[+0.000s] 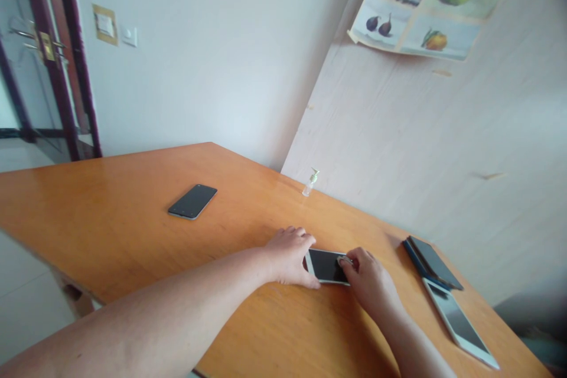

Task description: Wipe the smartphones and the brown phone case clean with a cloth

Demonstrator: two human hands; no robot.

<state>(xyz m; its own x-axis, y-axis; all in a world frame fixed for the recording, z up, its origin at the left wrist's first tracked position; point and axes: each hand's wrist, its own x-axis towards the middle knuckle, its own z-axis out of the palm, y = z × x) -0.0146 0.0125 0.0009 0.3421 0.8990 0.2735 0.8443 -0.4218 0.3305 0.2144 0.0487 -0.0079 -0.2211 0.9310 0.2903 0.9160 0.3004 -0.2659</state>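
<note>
A white-framed phone (326, 265) with a dark screen lies flat on the wooden table. My left hand (290, 257) grips its left end, thumb at the near edge and fingers at the far edge. Pinched in my right hand (370, 274) is a small whitish wad (344, 260), pressed against the right part of the screen. The wad looks like cloth or tissue, but my fingers hide most of it. The phone's right end is also covered by my right hand.
A black phone (194, 201) lies at the left of the table (128, 236). A small pump bottle (310, 183) stands near the back edge by the wall. On the right are a white tablet (463, 322) and dark flat devices (434, 263), stacked.
</note>
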